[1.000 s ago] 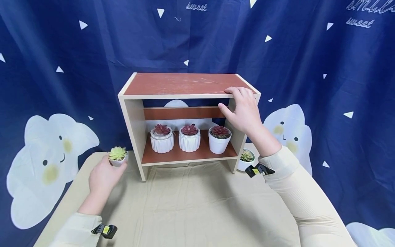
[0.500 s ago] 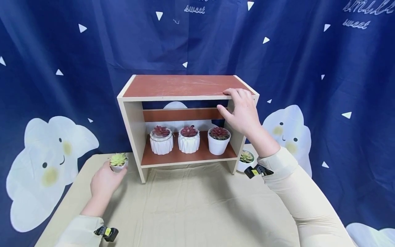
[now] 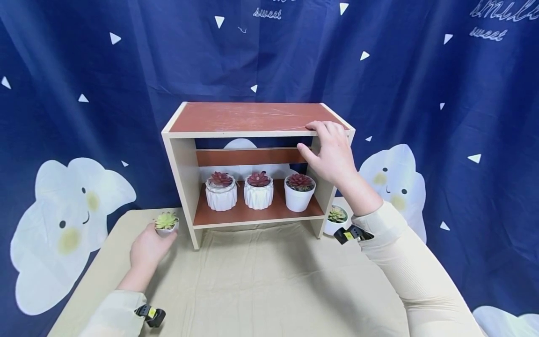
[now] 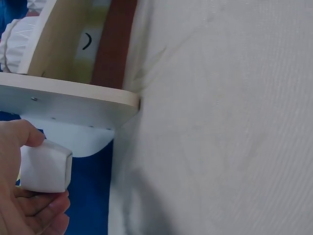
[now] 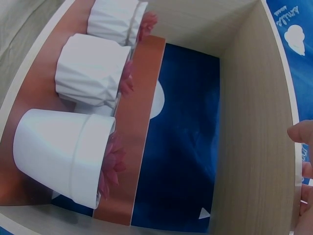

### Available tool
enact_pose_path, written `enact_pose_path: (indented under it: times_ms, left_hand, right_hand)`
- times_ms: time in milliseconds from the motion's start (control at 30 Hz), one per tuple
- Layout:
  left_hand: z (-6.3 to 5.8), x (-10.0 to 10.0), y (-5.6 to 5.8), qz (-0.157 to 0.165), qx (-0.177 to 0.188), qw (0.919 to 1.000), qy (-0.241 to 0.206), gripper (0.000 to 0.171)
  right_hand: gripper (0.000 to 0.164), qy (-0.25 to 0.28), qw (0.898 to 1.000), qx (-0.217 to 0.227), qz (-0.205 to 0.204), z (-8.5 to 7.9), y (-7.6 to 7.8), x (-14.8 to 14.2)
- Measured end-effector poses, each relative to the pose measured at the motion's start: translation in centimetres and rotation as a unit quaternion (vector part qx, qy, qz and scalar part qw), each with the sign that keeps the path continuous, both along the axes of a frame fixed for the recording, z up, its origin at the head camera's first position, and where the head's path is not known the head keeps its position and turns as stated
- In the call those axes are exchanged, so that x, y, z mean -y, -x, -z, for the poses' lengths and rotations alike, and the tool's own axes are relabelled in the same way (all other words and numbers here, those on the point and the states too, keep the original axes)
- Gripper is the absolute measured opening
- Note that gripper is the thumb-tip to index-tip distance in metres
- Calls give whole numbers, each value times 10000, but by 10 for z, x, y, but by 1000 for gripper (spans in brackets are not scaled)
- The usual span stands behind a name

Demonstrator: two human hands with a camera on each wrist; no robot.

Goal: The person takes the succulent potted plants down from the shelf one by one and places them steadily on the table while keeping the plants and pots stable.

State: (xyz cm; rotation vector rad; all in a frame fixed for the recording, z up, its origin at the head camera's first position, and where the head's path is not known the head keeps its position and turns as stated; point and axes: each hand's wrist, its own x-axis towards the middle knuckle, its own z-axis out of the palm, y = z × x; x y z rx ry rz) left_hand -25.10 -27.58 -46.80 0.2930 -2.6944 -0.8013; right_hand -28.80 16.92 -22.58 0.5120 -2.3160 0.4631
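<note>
1. One shelf point(image 3: 252, 117).
2. Two hands: right hand point(image 3: 335, 153) rests unclenched on top; left hand point(image 3: 150, 248) grasps the smallest pot point(image 4: 44, 169).
3. Three red succulents point(image 3: 258, 179) inside.
4. Two green succulents point(image 3: 166, 220): one in that pot, left of the shelf; another right.

Left-wrist view: left grip point(image 4: 10, 191) cropped at edge, plant point(image 3: 166, 220) in small pot point(image 4: 45, 167) mostly hidden. Head view: shelf point(image 3: 252, 117) partly blocks rightmost pot point(image 3: 331, 227).

- Head: looks forward and down from farthest back, framing the shelf point(image 3: 252, 117).
- Left wrist: close on the small pot point(image 4: 44, 166).
- Right wrist: close, facing inside; shares three white pots point(image 5: 90, 68) with head.
</note>
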Motion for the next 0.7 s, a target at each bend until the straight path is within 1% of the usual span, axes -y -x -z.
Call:
enact_pose_path:
  times_ms: [200, 333, 467, 700]
  left_hand:
    - [10, 3, 4, -15, 248, 9997, -66, 71]
    - [13, 4, 5, 3, 295, 9995, -92, 72]
    - [17, 4, 5, 42, 279, 9995, -109, 70]
    - [29, 5, 3, 138, 167, 9996, -166, 62]
  right_hand:
    - [48, 6, 10000, -22, -12, 1, 0, 0]
    - [48, 5, 10000, -49, -7, 1, 0, -1]
    - [47, 3, 10000, -64, -10, 0, 0, 0]
    - [48, 12, 9999, -107, -51, 1, -1, 0]
